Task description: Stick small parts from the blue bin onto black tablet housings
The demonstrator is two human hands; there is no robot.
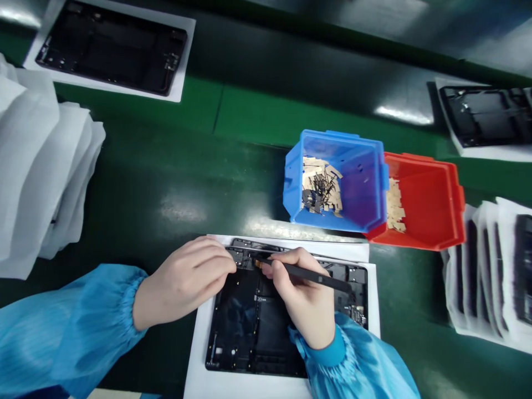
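A black tablet housing lies on white sheets in front of me, its inner side facing up. My right hand grips a pair of black tweezers, whose tips reach the housing's upper left part. At those tips sits a small orange-brown piece, too small to name. Resting at the housing's top left corner, my left hand has its fingers bent and pressed together. Whether anything is between those fingertips is hidden.
A blue bin holds beige pieces and thin black parts. Behind its right side, a red bin holds beige pieces. White sheets stand at left, sheet-wrapped housings at right. Another housing lies far left, one far right.
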